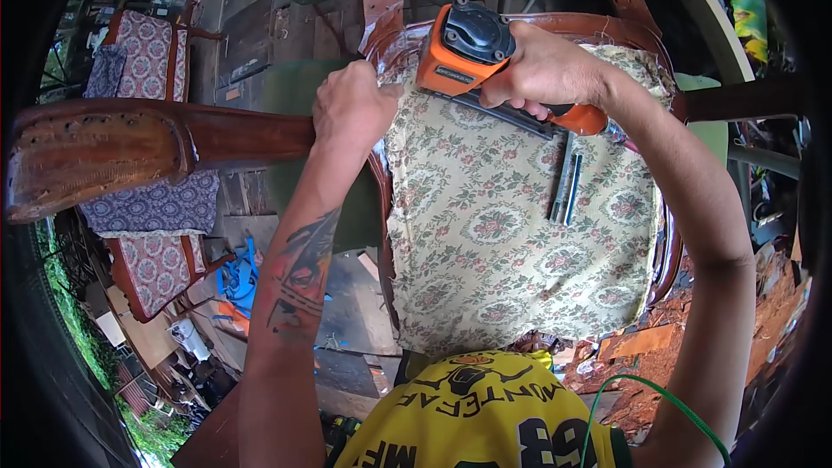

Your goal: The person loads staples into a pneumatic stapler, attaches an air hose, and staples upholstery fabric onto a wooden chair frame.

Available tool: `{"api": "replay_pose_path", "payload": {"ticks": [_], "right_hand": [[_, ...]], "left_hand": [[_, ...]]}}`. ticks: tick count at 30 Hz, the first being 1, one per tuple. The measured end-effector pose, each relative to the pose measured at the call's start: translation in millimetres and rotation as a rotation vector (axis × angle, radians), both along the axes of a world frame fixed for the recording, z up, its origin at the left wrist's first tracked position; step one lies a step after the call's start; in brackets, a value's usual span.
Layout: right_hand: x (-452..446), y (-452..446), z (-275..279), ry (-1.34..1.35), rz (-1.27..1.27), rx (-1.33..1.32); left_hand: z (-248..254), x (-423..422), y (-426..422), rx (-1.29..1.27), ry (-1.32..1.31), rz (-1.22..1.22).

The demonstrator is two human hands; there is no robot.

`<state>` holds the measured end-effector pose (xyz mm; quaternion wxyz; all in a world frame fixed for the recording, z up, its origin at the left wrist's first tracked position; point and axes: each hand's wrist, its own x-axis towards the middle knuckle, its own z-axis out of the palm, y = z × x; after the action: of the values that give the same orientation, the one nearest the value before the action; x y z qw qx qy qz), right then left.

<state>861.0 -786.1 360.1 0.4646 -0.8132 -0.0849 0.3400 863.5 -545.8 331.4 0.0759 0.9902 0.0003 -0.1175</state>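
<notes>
The floral fabric (511, 225) lies over the chair seat in front of me, its left edge running ragged along the wooden frame (380, 182) and its near edge reaching toward my yellow jersey (485, 407). At the far end the threads fray close to the back rail. On the far half sits the orange staple gun (451, 61), its long black magazine slanting right. My right hand (555, 69) is closed around its handle, fingers wrapped under. My left hand (351, 108) is curled, knuckles up, thumb side at the fabric's far left corner; whether it pinches the cloth I cannot tell. Thin metal strips (573, 191) lie on the fabric right of centre, leaving an open stretch to their left and nearer me. The left armrest (104, 152) reaches in as far as my left hand, crowding that side; the right armrest (741, 102) lies beyond my right forearm.
</notes>
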Motion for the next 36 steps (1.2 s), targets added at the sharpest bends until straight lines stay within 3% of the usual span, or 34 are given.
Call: {"api": "replay_pose_path", "payload": {"ticks": [16, 23, 36], "right_hand": [[1.9, 23.6, 7.2, -0.063, 0.052, -0.096], [0.7, 24.5, 0.9, -0.062, 0.034, -0.093], [4.4, 29.2, -2.7, -0.09, 0.055, -0.107]], "left_hand": [[6.2, -1.8, 12.3, 0.058, 0.0, -0.23], [15.7, 4.9, 3.9, -0.079, 0.063, 0.034], [5.8, 18.7, 11.8, -0.054, 0.117, 0.042]]}}
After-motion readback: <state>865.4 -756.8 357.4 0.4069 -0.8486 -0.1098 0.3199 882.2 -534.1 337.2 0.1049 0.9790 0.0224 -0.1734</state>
